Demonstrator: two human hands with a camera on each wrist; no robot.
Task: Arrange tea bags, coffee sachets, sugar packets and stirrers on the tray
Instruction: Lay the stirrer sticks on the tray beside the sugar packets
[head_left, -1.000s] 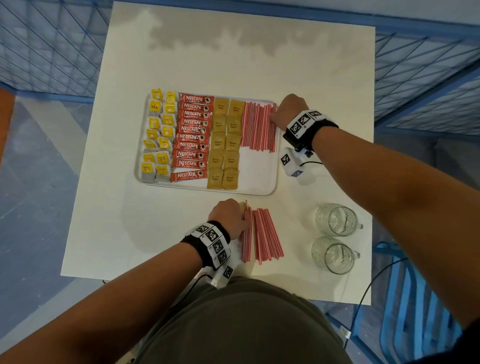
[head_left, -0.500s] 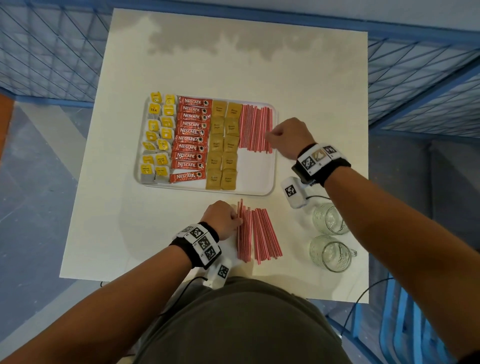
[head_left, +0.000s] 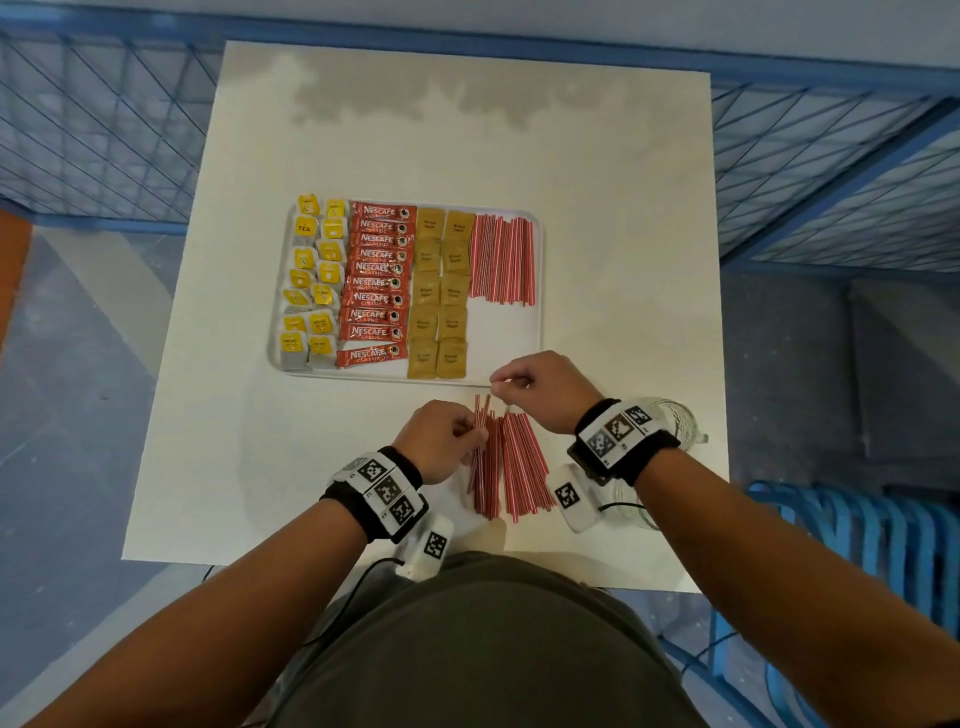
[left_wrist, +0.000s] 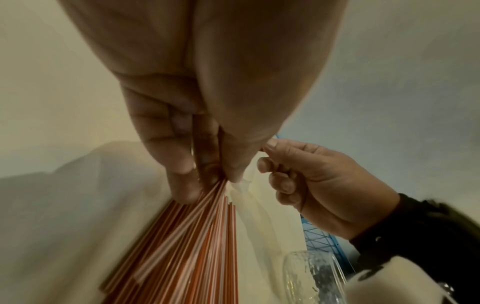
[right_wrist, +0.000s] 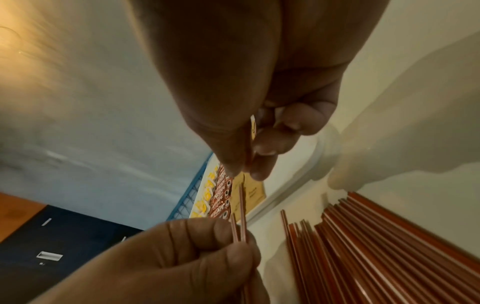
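Observation:
The white tray (head_left: 511, 345) holds columns of yellow tea bags (head_left: 311, 280), red coffee sachets (head_left: 379, 280), brown sugar packets (head_left: 441, 291) and red stirrers (head_left: 503, 260). A loose pile of stirrers (head_left: 519, 467) lies on the table in front of the tray. At the pile's left edge my left hand (head_left: 470, 431) grips a small bunch of stirrers (left_wrist: 194, 236). Their far ends poke out past its fingers (right_wrist: 241, 205). Just beyond them my right hand (head_left: 498, 385) has curled fingers. Its thumb and forefinger (right_wrist: 246, 168) pinch a thin red stirrer end.
Two glass mugs (head_left: 670, 421) stand at the table's near right, partly hidden behind my right wrist. The tray's near right corner is bare. A blue mesh fence (head_left: 104, 130) surrounds the white table (head_left: 623, 260), and a blue chair (head_left: 857, 545) stands to the right.
My right hand has left the stirrers on the tray and come back to the near pile, beside my left hand. My left hand has gathered a few stirrers off the pile.

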